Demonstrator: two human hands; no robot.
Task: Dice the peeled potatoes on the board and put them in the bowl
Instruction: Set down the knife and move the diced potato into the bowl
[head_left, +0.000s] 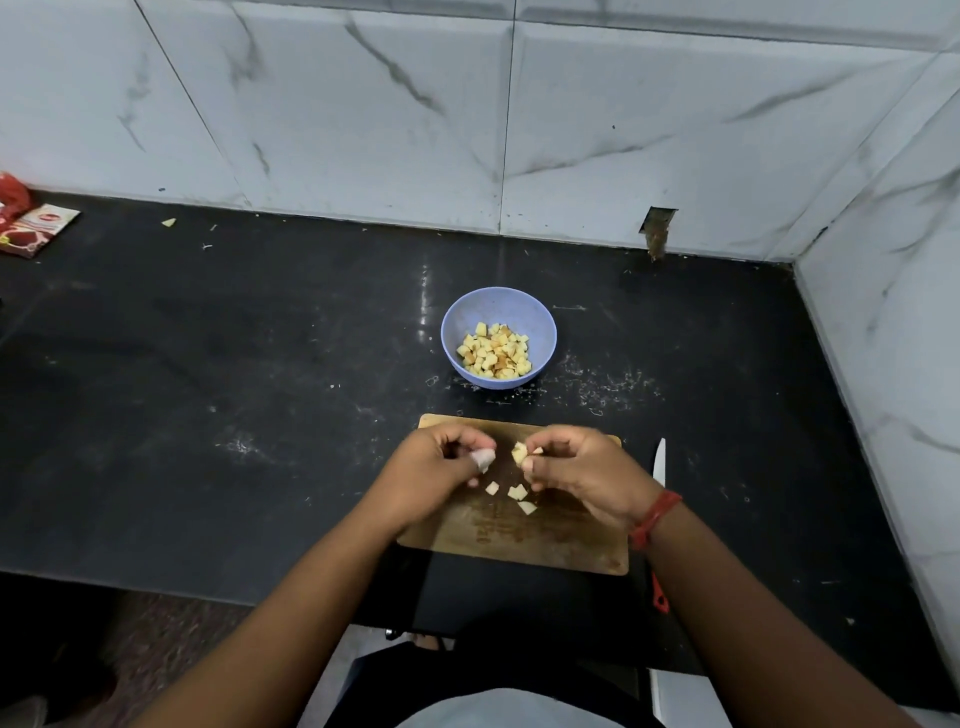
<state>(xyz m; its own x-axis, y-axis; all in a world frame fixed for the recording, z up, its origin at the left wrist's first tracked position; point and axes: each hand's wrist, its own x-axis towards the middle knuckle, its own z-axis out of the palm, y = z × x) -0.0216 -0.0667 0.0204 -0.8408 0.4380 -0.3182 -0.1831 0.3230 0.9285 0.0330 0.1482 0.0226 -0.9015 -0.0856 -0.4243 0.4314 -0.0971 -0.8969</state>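
Note:
A wooden cutting board (561, 540) lies on the black counter in front of me. Three loose potato cubes (517, 492) rest on its middle. My right hand (582, 475) hovers over the board's far part and pinches a few potato cubes (519, 452) in its fingertips. My left hand (436, 462) is beside it with curled fingers, a pale bandaged fingertip showing; what it holds is hidden. Beyond the board stands a light blue bowl (467, 317) holding several diced potato pieces (494, 351).
A knife (658, 462) with a white blade and red handle lies on the counter along the board's right edge, partly under my right forearm. Red packets (31, 228) sit at the far left. Marble-tiled walls close the back and right sides. Scraps dot the counter.

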